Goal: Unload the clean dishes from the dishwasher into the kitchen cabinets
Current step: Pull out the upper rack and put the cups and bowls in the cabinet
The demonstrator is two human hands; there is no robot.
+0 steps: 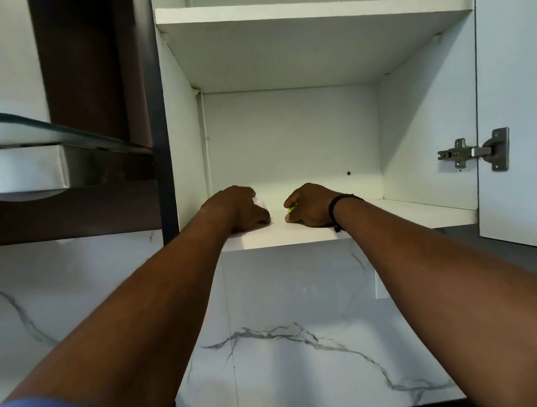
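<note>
Both arms reach up into an open white wall cabinet. My left hand (237,208) rests on the lower shelf (413,211) with its fingers curled round a small white object (259,201) that is mostly hidden. A short way to the right, my right hand (309,205) also sits on the shelf, gripping a small yellow-green object (292,208) of which only a sliver shows. What either object is cannot be told.
An upper shelf (304,13) spans the cabinet above. The cabinet door (523,87) stands open at the right on a metal hinge (472,153). A steel and glass range hood (34,154) juts out at left. Marble backsplash (293,335) lies below.
</note>
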